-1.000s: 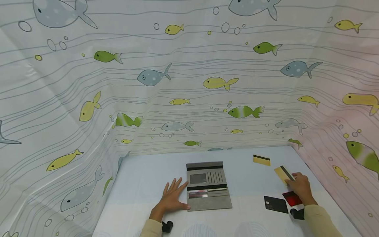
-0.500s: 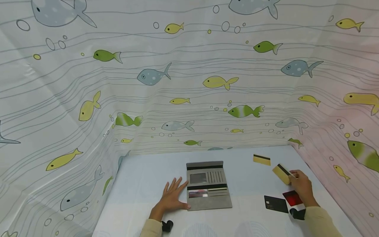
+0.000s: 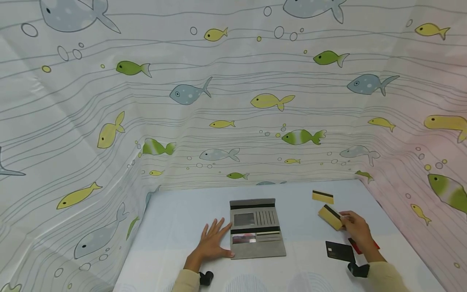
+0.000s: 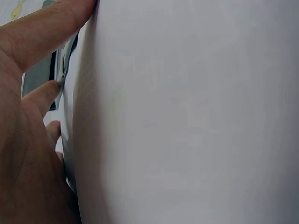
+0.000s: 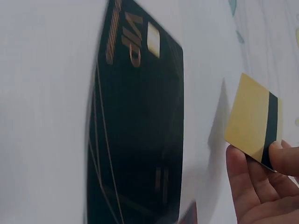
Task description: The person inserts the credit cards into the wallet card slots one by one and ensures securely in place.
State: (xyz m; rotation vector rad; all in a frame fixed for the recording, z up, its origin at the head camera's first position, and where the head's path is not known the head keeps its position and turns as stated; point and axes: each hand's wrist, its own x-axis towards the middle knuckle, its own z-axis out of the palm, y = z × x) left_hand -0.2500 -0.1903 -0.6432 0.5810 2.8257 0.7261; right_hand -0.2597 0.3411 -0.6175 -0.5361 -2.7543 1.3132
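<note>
Gold card (image 3: 329,217) moved left | long axis slants, pointing upper-left | right grip (image 3: 358,231) pinches it | left grip (image 3: 209,246) spread

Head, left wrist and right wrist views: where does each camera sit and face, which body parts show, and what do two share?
Head: worn on the head, facing forward and down at wallet and backdrop; left hand, right hand and sleeves show.
Left wrist: on that wrist, facing a pale surface; left hand at left edge.
Right wrist: on that wrist, facing the black card; right hand, lower right, pinches a gold card.
Shared: head and right wrist both show the right hand, gold card and black card.
</note>
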